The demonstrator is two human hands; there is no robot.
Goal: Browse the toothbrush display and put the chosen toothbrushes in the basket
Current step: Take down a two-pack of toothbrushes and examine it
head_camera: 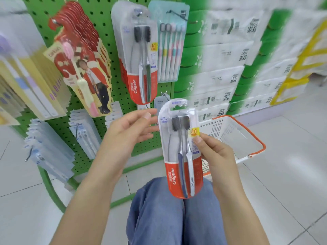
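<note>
My right hand (215, 156) pinches the right edge of a Colgate two-toothbrush pack (178, 152), held upright in front of my knees. Just left of the pack's top hovers my left hand (131, 128), fingers relaxed and holding nothing. A white basket (228, 133) with orange handles sits on the floor behind the pack, to the right. On the green pegboard display (108, 32) hang another Colgate pack (139, 55), a multi-colour brush pack (169, 48) and red packs with a pink brush (83, 68).
Pale blue toothbrush packs (47, 149) hang low on the left of the pegboard. Stacked tissue packs (228, 62) fill the shelves to the right. The display's green base frame (51, 188) curves along the tiled floor by my knees.
</note>
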